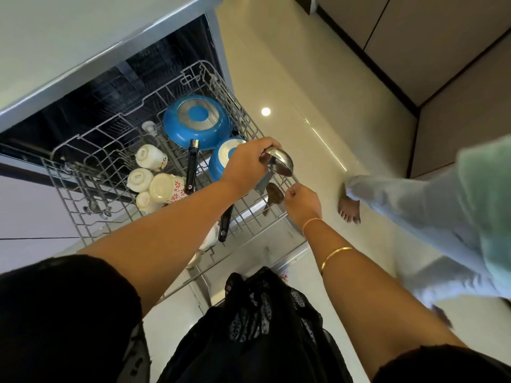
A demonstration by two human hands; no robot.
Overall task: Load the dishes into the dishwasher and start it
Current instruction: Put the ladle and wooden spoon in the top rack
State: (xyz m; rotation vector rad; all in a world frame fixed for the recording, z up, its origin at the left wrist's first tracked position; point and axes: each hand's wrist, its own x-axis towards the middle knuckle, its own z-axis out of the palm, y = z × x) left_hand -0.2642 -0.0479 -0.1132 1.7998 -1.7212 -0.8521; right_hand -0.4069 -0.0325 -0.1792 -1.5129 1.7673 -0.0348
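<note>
A steel ladle (280, 161) is held above the right edge of the pulled-out rack (80, 214), beside a blue pan (197, 121), its bowl grasped by the left grip (246, 164), its handle apparently pinched by the right grip (302, 203); loading is judged unfinished, a free slot being needed next.

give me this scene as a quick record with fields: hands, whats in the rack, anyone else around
left hand: grips the bowl of a steel ladle over the rack's right side
right hand: pinches what looks like the ladle's thin handle
rack: pulled out of the dishwasher, partly loaded
pans: larger blue pan and smaller blue pan, both bottom up
cups: several pale ones at left
spoon: dark, just below the ladle
bystander: bare foot at right
</note>
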